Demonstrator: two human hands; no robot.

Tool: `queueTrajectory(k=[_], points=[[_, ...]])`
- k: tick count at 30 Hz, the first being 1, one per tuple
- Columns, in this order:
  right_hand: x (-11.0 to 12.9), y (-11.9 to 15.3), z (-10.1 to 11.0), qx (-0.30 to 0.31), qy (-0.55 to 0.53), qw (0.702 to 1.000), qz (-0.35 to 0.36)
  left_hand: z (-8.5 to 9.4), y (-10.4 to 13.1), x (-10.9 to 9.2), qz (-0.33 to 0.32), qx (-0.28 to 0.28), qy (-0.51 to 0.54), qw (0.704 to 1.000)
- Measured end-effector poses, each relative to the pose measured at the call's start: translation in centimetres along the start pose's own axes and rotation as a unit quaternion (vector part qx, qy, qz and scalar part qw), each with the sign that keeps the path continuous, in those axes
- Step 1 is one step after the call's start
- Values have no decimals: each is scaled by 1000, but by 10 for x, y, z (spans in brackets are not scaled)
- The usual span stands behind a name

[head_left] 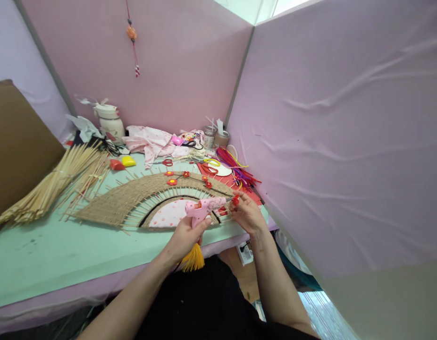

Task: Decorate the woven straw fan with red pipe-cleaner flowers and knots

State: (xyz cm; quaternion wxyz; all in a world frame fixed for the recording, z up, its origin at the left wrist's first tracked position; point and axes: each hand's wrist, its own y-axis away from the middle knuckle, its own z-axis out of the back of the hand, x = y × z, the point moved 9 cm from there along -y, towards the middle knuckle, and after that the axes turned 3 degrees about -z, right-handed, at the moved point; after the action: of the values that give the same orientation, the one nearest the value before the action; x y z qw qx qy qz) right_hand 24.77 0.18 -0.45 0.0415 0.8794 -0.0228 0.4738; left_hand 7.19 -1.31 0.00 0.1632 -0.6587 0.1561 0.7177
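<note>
My left hand [190, 236] is wrapped round the handle of a pink glue gun [200, 208], whose nozzle points right. Between the fingertips of my right hand [248, 212] is a small red flower [236, 200], close to the nozzle. Beneath and behind them lies a woven fan [115, 200] on the green tabletop, with thin sticks poking out along its top edge. Several red and orange flowers [172, 182] sit on its upper band along a dark stem. A white panel with pink dots [169, 214] fills its inner arc. A yellow tassel [193, 259] hangs below my left hand.
A bundle of pale sticks [52, 186] and a cardboard box [20, 146] are at the left. Behind the fan are red scissors [167, 162], a bottle [111, 123], dotted cloth [151, 141] and coloured pipe cleaners [236, 165]. A partition [346, 141] rises at the right.
</note>
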Motion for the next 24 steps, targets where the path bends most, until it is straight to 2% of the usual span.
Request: queueTrajectory(k=[12, 18, 21, 24], points=[[-2, -2, 2, 14, -8, 1000, 11, 0, 0, 4, 7, -3, 2, 1000], [1, 1, 1, 0, 13, 1000, 19, 1, -1, 4, 12, -16, 25, 999], [17, 7, 4, -37, 62, 994, 87, 5, 0, 5, 15, -29, 45, 998], [41, 21, 3, -88, 158, 963, 198, 7, 0, 4, 11, -6, 65, 998]])
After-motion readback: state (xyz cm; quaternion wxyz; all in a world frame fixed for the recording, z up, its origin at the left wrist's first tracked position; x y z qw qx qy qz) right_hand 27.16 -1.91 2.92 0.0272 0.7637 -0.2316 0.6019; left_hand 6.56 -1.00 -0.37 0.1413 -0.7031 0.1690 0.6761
